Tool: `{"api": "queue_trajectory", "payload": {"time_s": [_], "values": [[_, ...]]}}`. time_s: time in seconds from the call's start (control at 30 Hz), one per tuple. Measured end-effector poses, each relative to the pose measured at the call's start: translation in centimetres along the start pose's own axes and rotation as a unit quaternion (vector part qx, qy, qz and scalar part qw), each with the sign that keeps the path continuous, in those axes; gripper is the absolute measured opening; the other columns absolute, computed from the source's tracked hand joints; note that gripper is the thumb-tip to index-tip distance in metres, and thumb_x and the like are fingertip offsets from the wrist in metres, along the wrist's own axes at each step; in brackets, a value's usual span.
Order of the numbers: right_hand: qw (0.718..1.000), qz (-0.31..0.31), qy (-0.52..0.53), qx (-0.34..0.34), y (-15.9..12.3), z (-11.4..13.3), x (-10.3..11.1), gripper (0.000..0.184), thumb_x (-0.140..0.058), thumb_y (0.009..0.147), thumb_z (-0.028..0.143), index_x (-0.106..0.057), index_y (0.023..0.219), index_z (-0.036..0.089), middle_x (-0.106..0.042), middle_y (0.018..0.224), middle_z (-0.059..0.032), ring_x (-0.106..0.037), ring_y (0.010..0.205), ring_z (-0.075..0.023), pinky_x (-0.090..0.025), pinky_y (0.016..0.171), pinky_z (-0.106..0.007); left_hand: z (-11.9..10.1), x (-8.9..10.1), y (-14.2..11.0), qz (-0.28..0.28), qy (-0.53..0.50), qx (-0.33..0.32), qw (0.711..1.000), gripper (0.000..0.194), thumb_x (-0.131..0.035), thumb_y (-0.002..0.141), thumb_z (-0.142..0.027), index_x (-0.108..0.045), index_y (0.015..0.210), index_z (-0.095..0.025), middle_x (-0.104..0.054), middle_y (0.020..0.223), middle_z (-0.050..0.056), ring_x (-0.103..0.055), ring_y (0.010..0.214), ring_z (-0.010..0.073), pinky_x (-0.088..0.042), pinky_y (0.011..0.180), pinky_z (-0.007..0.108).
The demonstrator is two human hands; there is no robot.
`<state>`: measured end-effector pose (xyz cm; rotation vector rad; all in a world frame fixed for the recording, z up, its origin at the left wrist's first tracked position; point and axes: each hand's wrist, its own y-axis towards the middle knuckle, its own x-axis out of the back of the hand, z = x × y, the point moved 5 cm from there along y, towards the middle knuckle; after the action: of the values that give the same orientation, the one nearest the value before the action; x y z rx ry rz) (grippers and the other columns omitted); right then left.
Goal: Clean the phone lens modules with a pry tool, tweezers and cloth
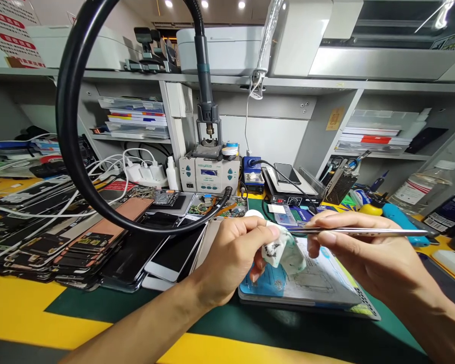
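My left hand (235, 253) is closed, pinching a crumpled white wipe (286, 253) stained with dark and greenish smudges. Between the fingers of my right hand (364, 247) lies a pair of metal tweezers (379, 232), held nearly level. Their thin end points left and reaches the wipe near my left thumb; whether the tips are inside the fold I cannot tell. Beneath both hands a laptop-sized flat stack with a printed blue and white cover (322, 288) rests on the green mat (197, 316).
Stacked phones and phone parts (79, 253) crowd the left side. A thick black hose (66, 101) loops in front, running from the hot air station (208, 174). A heating plate (291, 189) stands behind my hands. To the right are a clear bottle (420, 187) and a blue tool (404, 222).
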<state>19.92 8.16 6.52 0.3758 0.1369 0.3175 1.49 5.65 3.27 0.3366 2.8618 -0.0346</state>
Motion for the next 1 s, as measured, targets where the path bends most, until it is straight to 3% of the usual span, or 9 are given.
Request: {"api": "queue_trajectory", "payload": {"time_s": [0.47, 0.7, 1.0], "values": [[0.999, 0.029, -0.012, 0.025, -0.34, -0.54, 0.34, 0.016, -0.089, 0.076, 0.021, -0.088, 0.086, 0.033, -0.081, 0.089, -0.0027, -0.074, 0.062, -0.0196, -0.062, 0.06, -0.033, 0.0, -0.15, -0.11, 0.011, 0.027, -0.005, 1.0, 0.03, -0.068, 0.083, -0.04, -0.058, 0.066, -0.017, -0.052, 0.056, -0.001, -0.044, 0.044, 0.0083, -0.033, 0.038, 0.018], [0.998, 0.048, -0.005, 0.033, -0.21, -0.36, 0.0, 0.015, -0.088, 0.078, 0.019, -0.088, 0.087, 0.031, -0.081, 0.085, -0.0043, -0.074, 0.063, -0.0201, -0.062, 0.06, -0.033, -0.09, -0.12, -0.11, 0.005, 0.028, 0.0, 1.0, 0.028, -0.067, 0.083, -0.039, -0.059, 0.067, -0.017, -0.05, 0.055, -0.001, -0.043, 0.045, 0.0086, -0.033, 0.038, 0.018], [0.999, 0.014, 0.026, 0.018, -0.06, -0.3, -0.02, 0.013, -0.09, 0.075, 0.022, -0.088, 0.085, 0.03, -0.079, 0.078, -0.0041, -0.073, 0.06, -0.0193, -0.063, 0.056, -0.031, -0.02, -0.11, -0.18, 0.007, 0.026, 0.003, 1.0, 0.031, -0.067, 0.082, -0.04, -0.055, 0.065, -0.017, -0.048, 0.055, -0.001, -0.043, 0.045, 0.0081, -0.032, 0.038, 0.018]]}}
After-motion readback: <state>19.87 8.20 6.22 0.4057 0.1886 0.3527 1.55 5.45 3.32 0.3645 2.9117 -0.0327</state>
